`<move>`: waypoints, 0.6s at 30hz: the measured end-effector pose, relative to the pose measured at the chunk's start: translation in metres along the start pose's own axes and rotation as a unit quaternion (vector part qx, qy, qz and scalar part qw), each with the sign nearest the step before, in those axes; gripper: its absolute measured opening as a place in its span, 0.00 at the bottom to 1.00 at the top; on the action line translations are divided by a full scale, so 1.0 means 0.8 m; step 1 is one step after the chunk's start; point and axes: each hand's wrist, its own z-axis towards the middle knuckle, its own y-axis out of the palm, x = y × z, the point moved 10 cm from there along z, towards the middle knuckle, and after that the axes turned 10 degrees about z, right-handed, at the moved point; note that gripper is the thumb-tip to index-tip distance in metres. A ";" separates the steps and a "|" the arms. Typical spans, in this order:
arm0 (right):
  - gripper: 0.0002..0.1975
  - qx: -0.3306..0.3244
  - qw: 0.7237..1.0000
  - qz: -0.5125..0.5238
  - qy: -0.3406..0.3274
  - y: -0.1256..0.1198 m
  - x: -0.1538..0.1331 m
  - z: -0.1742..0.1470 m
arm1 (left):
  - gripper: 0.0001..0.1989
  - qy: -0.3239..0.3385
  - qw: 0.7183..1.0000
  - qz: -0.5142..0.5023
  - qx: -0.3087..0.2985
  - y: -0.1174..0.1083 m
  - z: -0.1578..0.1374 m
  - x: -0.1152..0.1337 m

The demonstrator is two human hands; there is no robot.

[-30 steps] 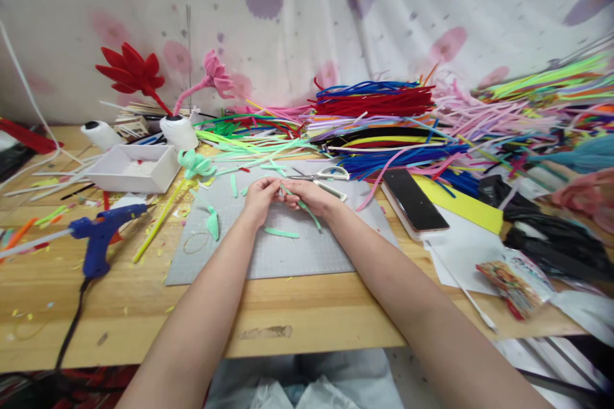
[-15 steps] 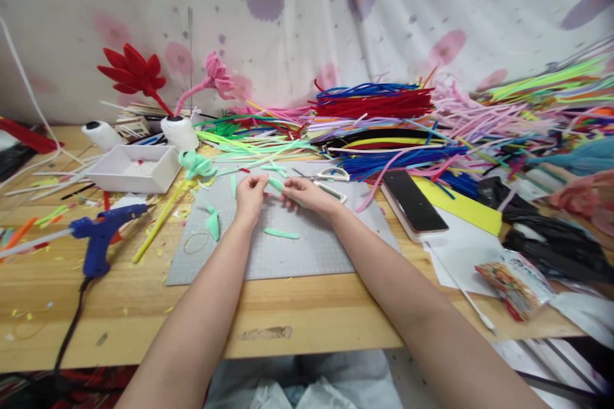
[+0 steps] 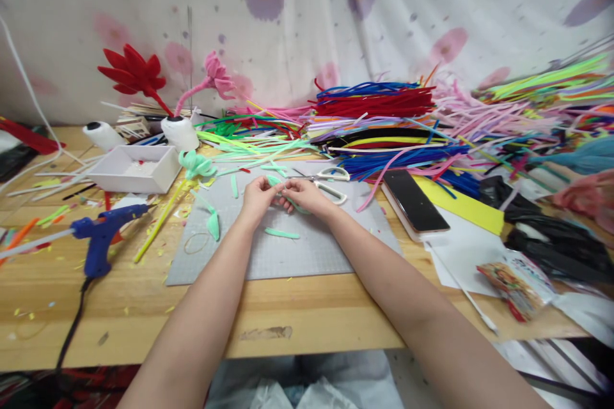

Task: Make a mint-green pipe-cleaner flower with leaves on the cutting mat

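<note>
My left hand (image 3: 260, 199) and my right hand (image 3: 305, 197) meet over the grey cutting mat (image 3: 316, 252), fingertips pinched together. Between them they grip a mint green pipe cleaner piece (image 3: 272, 180), mostly covered by my fingers. A short mint strip (image 3: 282, 233) lies on the mat just in front of my hands. To the left is a mint leaf-shaped piece (image 3: 213, 226) with a thin stem. Scissors with white handles (image 3: 333, 174) rest behind my right hand. A mint flower (image 3: 196, 164) on a yellow stem lies at the mat's left edge.
A blue glue gun (image 3: 98, 236) with its black cord lies on the left, by a white box (image 3: 137, 169). Bundles of coloured pipe cleaners (image 3: 374, 102) line the back. A phone (image 3: 415, 199) sits on the right, near a snack packet (image 3: 518, 284).
My left hand has shifted right, bringing its fingertips against those of my right hand. The green piece is now more hidden by the fingers.
</note>
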 end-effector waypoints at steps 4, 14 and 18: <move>0.05 0.009 1.000 0.025 0.010 0.001 0.003 0.002 | 0.14 0.025 0.998 0.032 0.038 -0.009 0.005 -0.002; 0.07 0.087 0.996 -0.016 0.022 -0.010 0.010 0.003 | 0.07 0.130 0.948 0.263 0.124 -0.021 -0.014 0.043; 0.07 0.047 0.998 0.018 0.026 -0.005 0.009 0.000 | 0.12 0.095 0.975 0.182 0.082 -0.018 -0.004 0.024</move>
